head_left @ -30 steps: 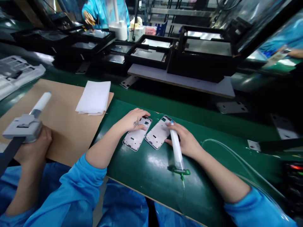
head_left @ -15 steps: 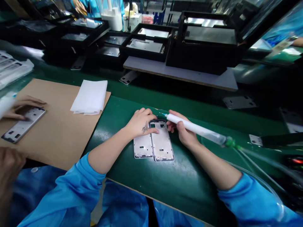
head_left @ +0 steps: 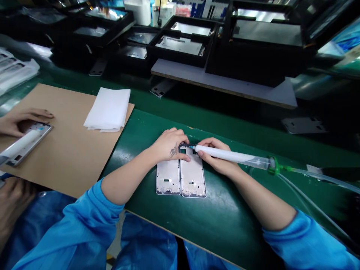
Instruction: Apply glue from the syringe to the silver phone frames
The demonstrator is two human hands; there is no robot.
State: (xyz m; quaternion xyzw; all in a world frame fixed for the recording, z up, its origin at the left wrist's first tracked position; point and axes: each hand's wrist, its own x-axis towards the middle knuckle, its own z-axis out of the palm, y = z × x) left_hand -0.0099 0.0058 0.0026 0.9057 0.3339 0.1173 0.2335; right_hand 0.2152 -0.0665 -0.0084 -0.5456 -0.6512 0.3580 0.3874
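Two silver phone frames lie side by side on the green mat: the left frame [head_left: 168, 180] and the right frame [head_left: 192, 175]. My left hand [head_left: 170, 144] rests flat on their top ends, fingers spread, pressing them down. My right hand [head_left: 216, 159] is closed around a white glue syringe [head_left: 233, 156], held nearly level. Its blue tip touches the top edge of the right frame. A green fitting [head_left: 272, 165] joins the syringe to a clear hose [head_left: 315, 176] running off to the right.
A co-worker's hand [head_left: 19, 120] at the left holds another frame [head_left: 25, 144] on a brown cardboard sheet [head_left: 64, 150], with a white syringe over it. A white cloth pad [head_left: 108, 109] lies on the cardboard. Black trays [head_left: 180, 47] with parts line the back.
The syringe has swung from upright to nearly level and its tip has come down onto the right frame. The two frames were straightened side by side. The co-worker put a frame on the cardboard.
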